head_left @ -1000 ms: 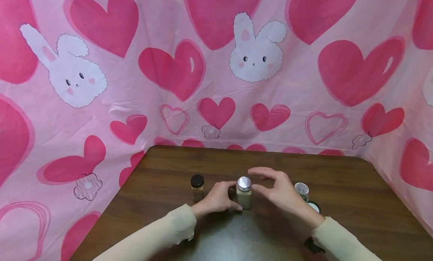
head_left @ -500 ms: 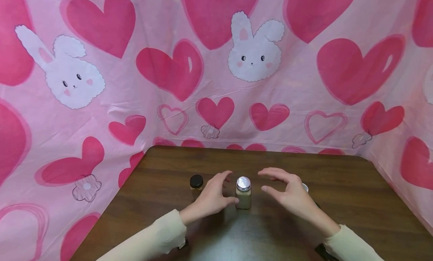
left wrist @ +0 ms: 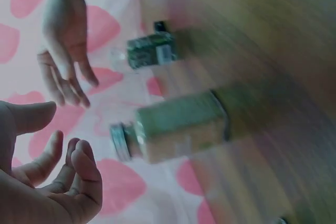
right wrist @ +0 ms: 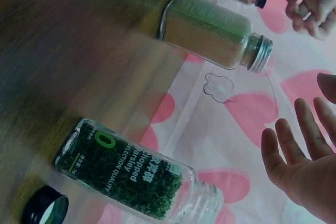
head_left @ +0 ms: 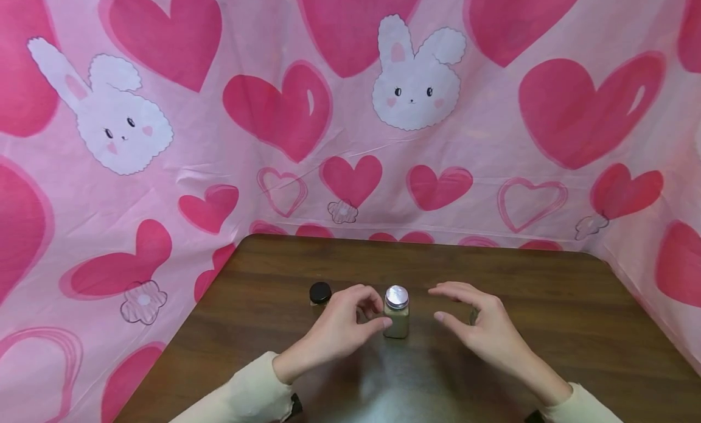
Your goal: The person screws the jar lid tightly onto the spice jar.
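A squarish glass spice jar (head_left: 397, 323) with pale tan powder and a silver cap stands upright mid-table. Just left of it is my left hand (head_left: 338, 327), fingers loosely bent and holding nothing; the left wrist view shows a gap between fingers and jar. To the jar's right, my right hand (head_left: 487, 322) hovers with fingers extended and thumb apart, nothing in its grasp. Near that hand, in the right wrist view, stands an uncapped jar of chopped parsley (right wrist: 123, 169), its black lid (right wrist: 44, 205) lying beside it. My right hand mostly hides this jar in the head view.
Another spice jar with a black cap (head_left: 320, 292) stands left of the silver-capped one, partly behind my left hand. The brown wooden table (head_left: 427, 262) ends at a pink cloth backdrop (head_left: 487, 137) printed with hearts and rabbits.
Both hands have drawn away from the silver-capped jar, the left to the left and the right to the right. The jar stays standing in place.
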